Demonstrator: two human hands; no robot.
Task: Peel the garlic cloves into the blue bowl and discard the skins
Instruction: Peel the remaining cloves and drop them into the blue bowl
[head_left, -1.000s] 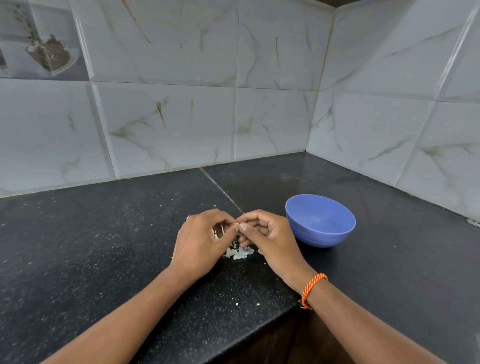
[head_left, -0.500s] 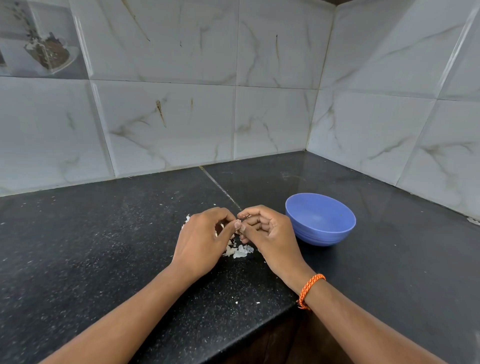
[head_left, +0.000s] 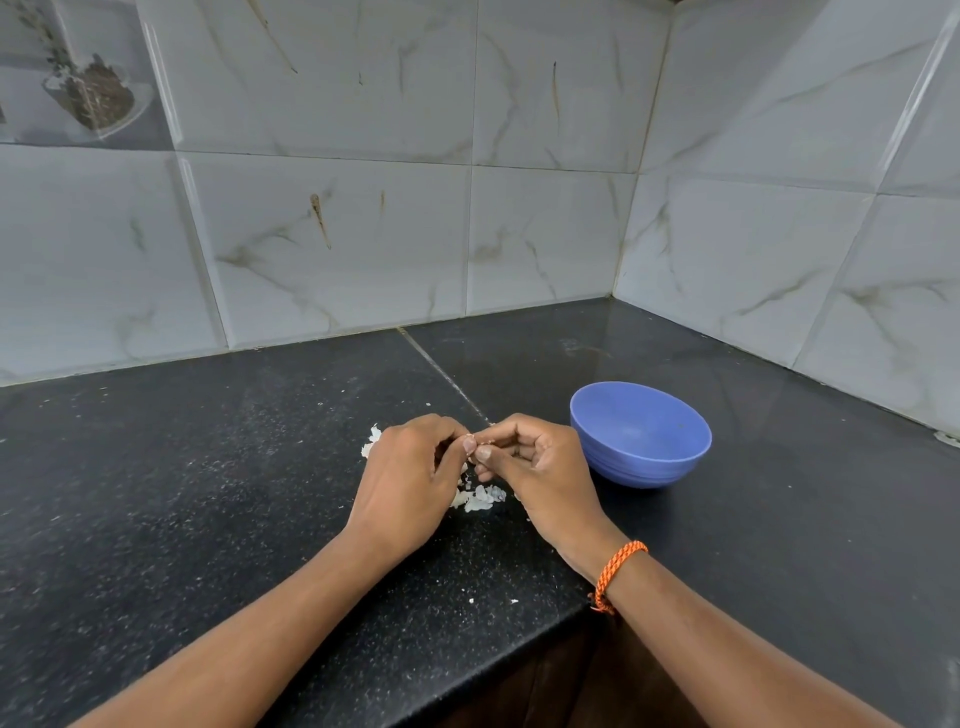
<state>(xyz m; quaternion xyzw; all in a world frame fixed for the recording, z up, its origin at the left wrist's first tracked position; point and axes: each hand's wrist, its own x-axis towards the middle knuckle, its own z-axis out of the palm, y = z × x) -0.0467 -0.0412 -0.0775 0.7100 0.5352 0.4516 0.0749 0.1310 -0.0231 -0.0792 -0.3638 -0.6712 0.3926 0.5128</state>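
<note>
Hands first, head view. Your left hand and right hand meet thumb to thumb above the black granite countertop, just left of the blue bowl. Both hands are curled. The thumb and fingertips of each pinch a small garlic clove held between them; only a sliver of pale, pinkish skin shows at the point where the thumbnails meet, so you cannot tell how much of it is peeled. The remaining fingers of the right hand fold in toward the palm. The left hand shows its back to the camera and hides its own fingertips.

Materials. The countertop is dark, polished stone with fine pale speckling, and a thin seam runs diagonally from the wall to the hands. The garlic skins are thin, white, papery flakes. One loose heap lies on the stone directly under and between the hands; another few flakes show past the knuckles of the left hand. Small crumbs lie scattered nearer the counter's front edge. The wall tiles are glossy, pale grey, marble-patterned rectangles meeting in a corner. A braided orange thread band circles your right wrist.

Containers. The blue bowl is round, smooth and matte, with faint ridges round its lower wall. It stands upright on the countertop, just beside the right hand and not touching it. The visible inner surface holds nothing you can make out.
</note>
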